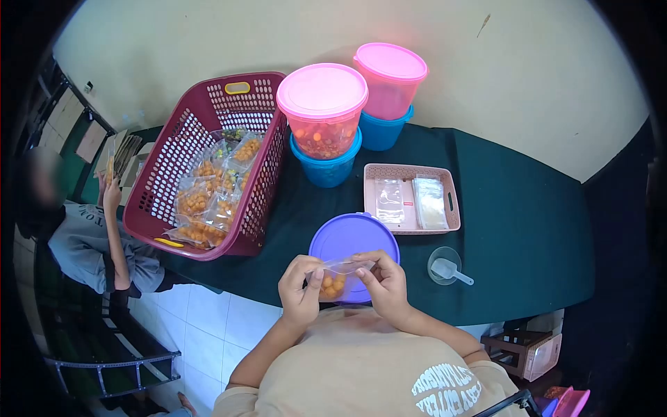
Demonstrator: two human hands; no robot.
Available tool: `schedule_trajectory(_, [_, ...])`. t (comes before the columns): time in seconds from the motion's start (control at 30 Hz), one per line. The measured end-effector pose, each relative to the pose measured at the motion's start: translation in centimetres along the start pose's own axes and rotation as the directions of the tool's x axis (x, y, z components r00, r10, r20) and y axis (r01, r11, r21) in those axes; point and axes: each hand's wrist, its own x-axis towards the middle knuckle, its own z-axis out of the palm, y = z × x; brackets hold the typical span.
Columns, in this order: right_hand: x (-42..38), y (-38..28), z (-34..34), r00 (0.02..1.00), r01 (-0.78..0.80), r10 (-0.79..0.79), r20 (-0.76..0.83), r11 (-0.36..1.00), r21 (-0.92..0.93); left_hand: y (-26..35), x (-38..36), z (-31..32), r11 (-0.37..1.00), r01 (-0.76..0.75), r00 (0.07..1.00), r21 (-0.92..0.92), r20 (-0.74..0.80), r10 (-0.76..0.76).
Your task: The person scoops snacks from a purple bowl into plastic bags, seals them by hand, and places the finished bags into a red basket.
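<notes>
Between my two hands is a small clear plastic bag (pixel 333 286) with round orange snacks at its bottom. My left hand (pixel 302 288) pinches one upper corner between thumb and fingers. On the other side, my right hand (pixel 384 286) pinches the opposite upper corner. The bag hangs upright over the near part of a round purple lid (pixel 354 240), which lies on the table. Part of that lid is hidden behind my hands and the bag.
A maroon basket (pixel 253 201) holds several filled bags. Pink-lidded tubs (pixel 323 90) (pixel 390 62) stand on blue ones (pixel 326 170). A pink tray (pixel 411 169) has plastic bags; a clear bowl (pixel 432 258) holds a scoop (pixel 451 271). Another person (pixel 97 240) works at left.
</notes>
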Motion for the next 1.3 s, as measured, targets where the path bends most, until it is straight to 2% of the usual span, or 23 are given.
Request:
schedule_trajectory(0.03, [0.0,0.4,-0.2,1.000,-0.024,0.024,-0.002,0.998,-0.056,0.0,0.1,-0.1,0.996,-0.068,0.998,0.061,0.015,0.067])
schedule_trajectory(0.13, [0.1,0.8,0.0,0.999,-0.028,0.026,-0.031,0.997,-0.072,-0.2,0.0,-0.2,0.989,-0.133,0.991,0.058,0.013,0.132])
schedule_trajectory(0.23, [0.4,0.9,0.2,0.999,-0.030,0.030,-0.014,0.999,0.013,-0.4,-0.2,0.1,0.995,-0.102,0.993,-0.007,-0.068,0.101])
schedule_trajectory(0.37, [0.4,1.2,0.3,1.000,0.017,-0.017,-0.011,1.000,0.000,-0.3,0.1,0.0,0.991,-0.134,0.990,-0.028,-0.048,0.132])
schedule_trajectory(0.43, [0.3,0.9,0.3,0.998,-0.070,0.070,0.002,0.997,-0.022,-0.7,-0.4,0.0,1.000,-0.018,0.998,-0.018,-0.055,0.017])
schedule_trajectory(0.5, [0.3,0.9,0.5,0.998,-0.061,0.062,0.006,0.997,-0.049,-0.3,-0.4,-0.3,1.000,-0.030,0.999,-0.002,-0.041,0.030])
schedule_trajectory(0.57, [0.2,0.8,0.6,0.999,-0.042,0.044,0.015,0.996,-0.080,0.0,-0.5,-0.5,0.998,0.056,0.998,-0.020,-0.027,-0.056])
schedule_trajectory(0.7, [0.2,0.6,0.8,1.000,-0.027,0.026,-0.009,0.993,-0.117,-0.3,-0.1,-0.3,0.996,-0.086,0.996,0.004,-0.027,0.086])
schedule_trajectory(0.8, [0.0,0.7,0.9,1.000,-0.002,0.001,-0.010,0.995,-0.104,0.5,0.2,-0.2,0.993,-0.102,0.994,0.060,0.046,0.099])
schedule_trajectory(0.93, [-0.5,1.3,0.6,0.999,0.042,-0.043,-0.001,0.986,-0.160,-0.1,0.0,-0.4,0.991,-0.115,0.992,0.070,0.065,0.111])
schedule_trajectory(1.03, [-0.8,1.6,0.8,0.997,0.081,-0.083,-0.010,0.989,-0.127,-0.4,-0.1,-0.8,0.985,-0.135,0.989,0.109,0.076,0.128])
schedule_trajectory(1.3, [-0.3,0.3,1.9,1.000,0.018,-0.017,0.009,0.988,-0.154,0.3,0.4,-1.1,0.966,-0.191,0.978,0.175,0.123,0.171])
